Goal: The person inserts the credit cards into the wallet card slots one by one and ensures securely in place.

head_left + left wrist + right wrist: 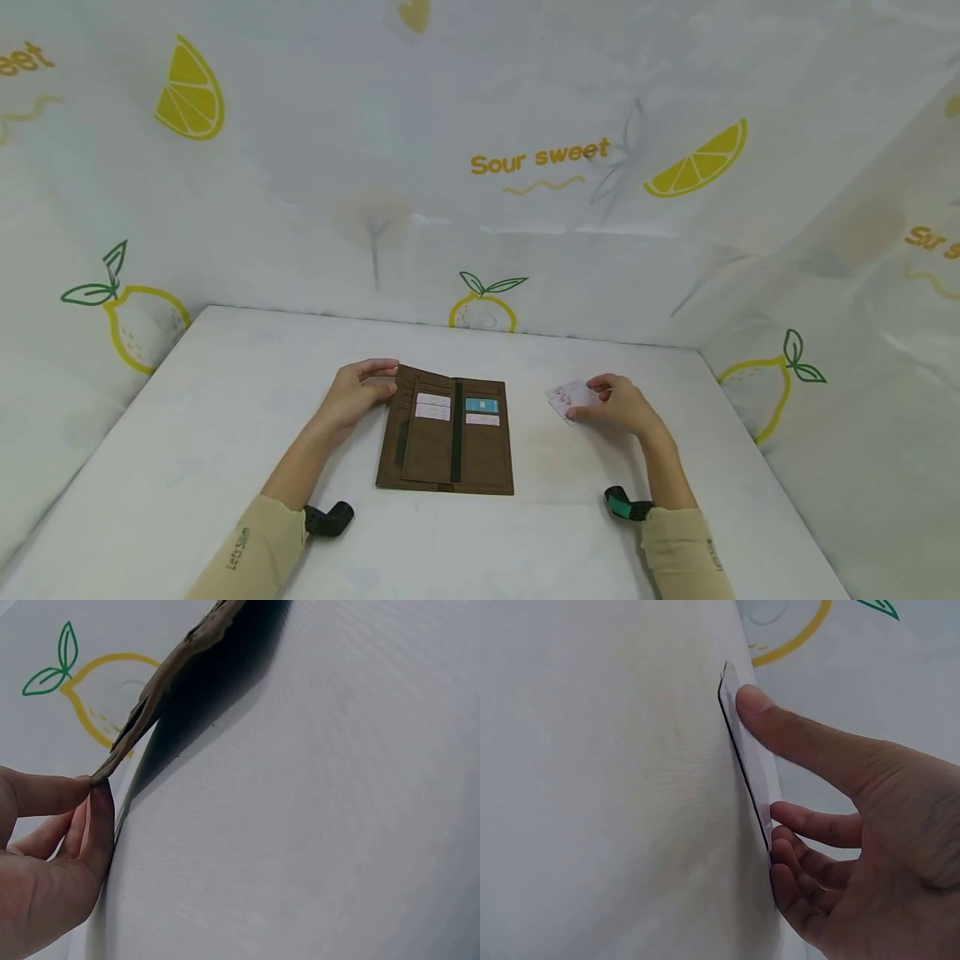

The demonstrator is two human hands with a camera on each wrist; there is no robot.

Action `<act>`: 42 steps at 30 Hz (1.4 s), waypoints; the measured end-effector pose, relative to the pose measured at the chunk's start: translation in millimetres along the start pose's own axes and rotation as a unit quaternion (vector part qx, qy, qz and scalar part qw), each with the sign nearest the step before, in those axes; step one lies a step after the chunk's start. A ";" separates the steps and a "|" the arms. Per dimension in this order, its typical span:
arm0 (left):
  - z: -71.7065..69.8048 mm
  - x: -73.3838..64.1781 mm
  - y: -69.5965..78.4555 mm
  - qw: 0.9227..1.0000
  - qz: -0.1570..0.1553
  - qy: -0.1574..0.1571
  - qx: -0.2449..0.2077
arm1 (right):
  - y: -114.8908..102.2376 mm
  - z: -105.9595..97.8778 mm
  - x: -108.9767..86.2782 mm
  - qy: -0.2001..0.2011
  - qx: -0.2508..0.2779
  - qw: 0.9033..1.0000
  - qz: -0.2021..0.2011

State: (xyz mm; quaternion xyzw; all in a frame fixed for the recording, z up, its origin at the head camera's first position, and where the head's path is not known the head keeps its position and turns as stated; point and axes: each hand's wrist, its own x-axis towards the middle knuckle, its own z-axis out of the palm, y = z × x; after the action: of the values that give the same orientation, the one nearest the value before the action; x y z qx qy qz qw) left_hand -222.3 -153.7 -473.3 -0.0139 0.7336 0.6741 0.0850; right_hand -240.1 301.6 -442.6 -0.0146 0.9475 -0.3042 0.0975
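A brown wallet [430,450] lies spread flat on the table, its long side running away from me. White cards [432,406] sit in its left slots; a blue card [482,405] and another white one [482,419] sit in the right slots. My left hand [357,398] pinches the wallet's upper left edge between thumb and fingers, and in the left wrist view that edge [142,712] is lifted off the table. To the right, my right hand [618,405] holds a few pale printed cards [564,397] by their edges, low over the table, thumb [754,699] at one end.
The white table [465,550] carries the wallet and cards. Behind it and along both sides hangs a white sheet [315,167] printed with lemons. Black devices [328,520] are strapped at both wrists, below beige sleeves.
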 end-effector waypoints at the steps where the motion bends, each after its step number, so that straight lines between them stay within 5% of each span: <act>1: 0.0 -0.1 0.3 1.000 0.000 0.000 0.001 | -1.5 0.3 -0.6 -0.001 -0.006 1.000 0.000; 10: -0.1 -1.9 1.3 1.000 0.003 -0.008 0.003 | -2.9 2.0 -1.7 -0.005 -0.007 1.000 0.022; 20: -0.8 -0.4 -0.8 1.000 -0.001 -0.013 0.006 | 7.8 -1.4 -0.4 0.027 0.021 0.999 0.002; 30: -2.4 -0.3 0.0 1.000 0.004 -0.015 0.005 | 10.4 -3.4 7.3 0.047 0.148 0.988 -0.025; 42: -2.0 0.8 -2.1 1.000 0.004 -0.013 0.006 | -13.9 2.2 9.0 0.063 0.200 0.976 -0.059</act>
State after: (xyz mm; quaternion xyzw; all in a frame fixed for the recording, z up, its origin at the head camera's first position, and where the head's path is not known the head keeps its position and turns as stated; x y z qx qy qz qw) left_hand -223.0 -155.8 -475.4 -0.0015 0.7362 0.6704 0.0923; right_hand -249.0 288.3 -437.9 -0.0315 0.8692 -0.4930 0.0202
